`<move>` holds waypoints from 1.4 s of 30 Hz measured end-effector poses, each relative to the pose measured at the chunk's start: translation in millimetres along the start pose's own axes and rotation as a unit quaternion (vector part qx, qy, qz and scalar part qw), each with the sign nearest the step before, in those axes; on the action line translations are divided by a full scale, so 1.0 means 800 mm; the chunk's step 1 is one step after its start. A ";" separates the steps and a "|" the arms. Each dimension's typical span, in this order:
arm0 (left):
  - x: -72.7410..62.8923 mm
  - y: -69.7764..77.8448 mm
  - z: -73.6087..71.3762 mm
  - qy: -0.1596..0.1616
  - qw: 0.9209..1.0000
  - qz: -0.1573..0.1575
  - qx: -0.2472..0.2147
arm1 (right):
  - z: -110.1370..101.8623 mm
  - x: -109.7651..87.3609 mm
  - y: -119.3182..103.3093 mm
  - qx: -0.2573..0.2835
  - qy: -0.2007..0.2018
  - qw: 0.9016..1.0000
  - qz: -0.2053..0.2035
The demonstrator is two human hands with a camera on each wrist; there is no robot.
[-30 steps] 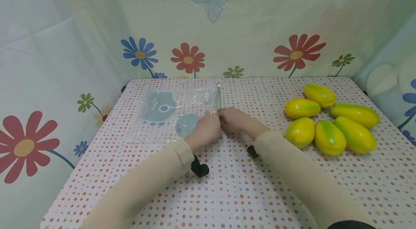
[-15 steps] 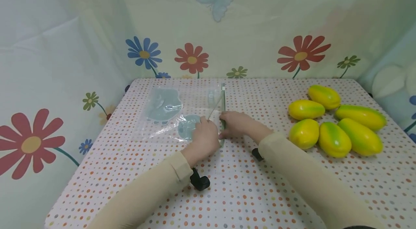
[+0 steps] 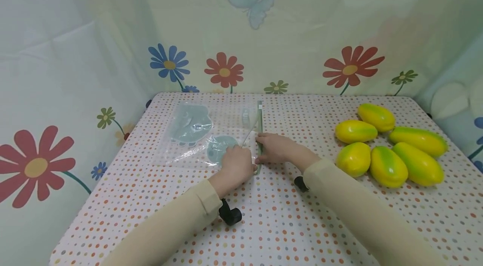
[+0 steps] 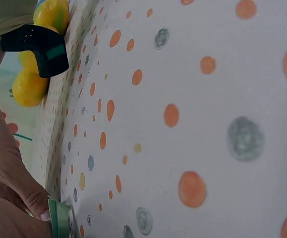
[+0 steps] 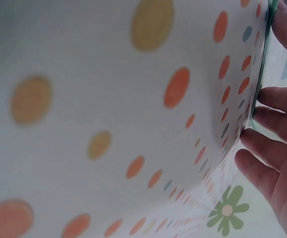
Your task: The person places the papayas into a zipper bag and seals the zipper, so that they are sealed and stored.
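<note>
A clear plastic zip bag (image 3: 226,125) with blue-green animal prints lies flat on the dotted table, its green closure strip (image 3: 260,121) along the right side. My left hand (image 3: 237,165) grips the bag near its lower right corner, fingers curled; a slanting fold line runs from it up to the strip's far end. At the strip itself is my right hand (image 3: 277,148), thumb and fingers spread along it. In the right wrist view, fairly straight fingers (image 5: 274,119) touch the green edge. The left wrist view shows the right thumb (image 4: 34,198) against the strip, beside the left hand.
Several yellow-green papayas (image 3: 388,167) are grouped on the table's right. A black wrist mount (image 3: 230,213) sits under the left cuff, another (image 3: 300,183) by the right. A floral curtain (image 3: 294,27) stands behind the dotted table (image 3: 286,232).
My hands, together at the strip a second ago, have parted. The left moved slightly left and nearer, drawing the bag's upper layer away from the strip; the right hand's thumb and fingers spread.
</note>
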State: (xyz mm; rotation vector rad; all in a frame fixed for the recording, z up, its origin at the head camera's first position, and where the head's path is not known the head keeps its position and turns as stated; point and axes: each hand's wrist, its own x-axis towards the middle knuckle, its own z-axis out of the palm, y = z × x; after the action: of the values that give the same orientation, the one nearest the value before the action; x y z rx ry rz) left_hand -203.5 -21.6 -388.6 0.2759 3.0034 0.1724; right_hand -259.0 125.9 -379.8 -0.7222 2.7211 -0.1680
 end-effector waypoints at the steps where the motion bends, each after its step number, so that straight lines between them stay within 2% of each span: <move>1: 0.001 0.001 0.000 -0.002 1.000 0.000 0.004 | 0.000 -0.002 0.001 0.002 0.003 1.000 -0.003; 4: 0.003 0.001 -0.003 -0.010 1.000 -0.008 0.007 | -0.006 -0.012 0.002 0.013 0.016 1.000 -0.013; 6: 0.003 0.000 -0.006 -0.015 1.000 -0.015 0.007 | -0.014 -0.028 0.002 0.030 0.034 0.999 -0.013; 9: 0.002 -0.001 -0.008 -0.024 0.999 -0.022 -0.001 | -0.036 -0.070 0.012 0.052 0.075 0.996 -0.007; 11: 0.002 -0.002 -0.008 -0.026 0.999 -0.022 -0.003 | -0.052 -0.105 0.032 0.066 0.111 0.992 0.009; 14: 0.001 -0.003 -0.009 -0.029 0.999 -0.017 0.000 | -0.074 -0.158 0.083 0.094 0.158 0.982 0.045; 18: -0.002 -0.005 -0.010 -0.027 0.999 -0.011 0.013 | -0.088 -0.220 0.177 0.131 0.193 0.965 0.120; 21: -0.003 -0.006 -0.010 -0.025 1.000 -0.008 0.017 | -0.088 -0.259 0.245 0.152 0.209 0.949 0.179; 24: -0.003 -0.006 -0.011 -0.024 1.000 -0.006 0.009 | -0.079 -0.289 0.298 0.178 0.222 0.932 0.225; 27: -0.004 -0.007 -0.011 -0.027 1.000 -0.006 -0.001 | -0.061 -0.308 0.333 0.187 0.210 0.923 0.262; 31: -0.006 -0.008 -0.009 -0.027 1.000 -0.005 -0.014 | -0.042 -0.319 0.358 0.201 0.157 0.923 0.288; 37: -0.006 -0.002 -0.009 -0.025 0.999 0.006 -0.028 | -0.034 -0.325 0.368 0.279 0.073 0.921 0.263; 42: -0.004 0.006 -0.011 -0.026 0.999 0.010 -0.019 | -0.030 -0.330 0.369 0.290 0.062 0.918 0.264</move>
State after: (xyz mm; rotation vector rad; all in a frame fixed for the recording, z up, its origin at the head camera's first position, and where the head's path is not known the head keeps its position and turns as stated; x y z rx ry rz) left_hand -200.3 -18.5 -379.2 0.3025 2.9422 0.2214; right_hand -186.6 514.3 -341.3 0.1970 2.6430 -0.8586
